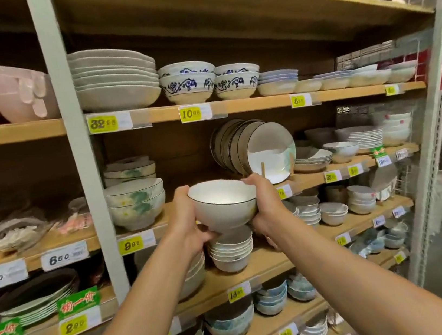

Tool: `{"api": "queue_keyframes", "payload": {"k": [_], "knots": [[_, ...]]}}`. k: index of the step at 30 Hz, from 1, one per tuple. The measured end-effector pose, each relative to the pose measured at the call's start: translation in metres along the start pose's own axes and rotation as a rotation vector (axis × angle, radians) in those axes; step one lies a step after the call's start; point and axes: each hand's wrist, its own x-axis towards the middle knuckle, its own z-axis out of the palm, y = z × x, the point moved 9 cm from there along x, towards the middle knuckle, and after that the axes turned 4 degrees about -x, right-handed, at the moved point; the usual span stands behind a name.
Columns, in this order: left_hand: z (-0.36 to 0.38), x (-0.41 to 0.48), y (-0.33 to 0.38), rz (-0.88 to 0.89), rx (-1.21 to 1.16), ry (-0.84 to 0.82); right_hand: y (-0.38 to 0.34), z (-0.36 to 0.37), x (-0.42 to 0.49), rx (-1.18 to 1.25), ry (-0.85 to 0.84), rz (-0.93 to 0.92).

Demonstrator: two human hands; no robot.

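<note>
A white bowl (pixel 223 205) with a thin dark rim is held up in front of a wooden shelf (pixel 312 178), level with its front edge. My left hand (pixel 190 220) grips the bowl's left side, fingers curled under its foot. On the bowl's right side my right hand (pixel 264 203) wraps the wall, thumb near the rim. The bowl is upright and empty.
Shelves full of crockery: two flower-painted bowls (pixel 136 204) to the left, upright plates on a rack (pixel 265 151) behind right, a stack of small white bowls (pixel 231 251) just below. Yellow price tags (pixel 130 245) line the edges. A grey upright post (pixel 80 147) stands left.
</note>
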Motion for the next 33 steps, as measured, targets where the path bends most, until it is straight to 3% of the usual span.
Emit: {"api": "queue_keyframes", "payload": {"k": [7, 26, 33], "knots": [[0.011, 0.054, 0.032, 0.112, -0.035, -0.017, -0.016, 0.027, 0.081, 0.028, -0.1, 0.029], [-0.035, 0.143, 0.03, 0.317, -0.167, 0.413, 0.042, 0.096, 0.216, -0.035, -0.315, 0.208], [-0.037, 0.149, 0.024, 0.357, -0.208, 0.468, 0.051, 0.108, 0.235, -0.042, -0.379, 0.222]]}}
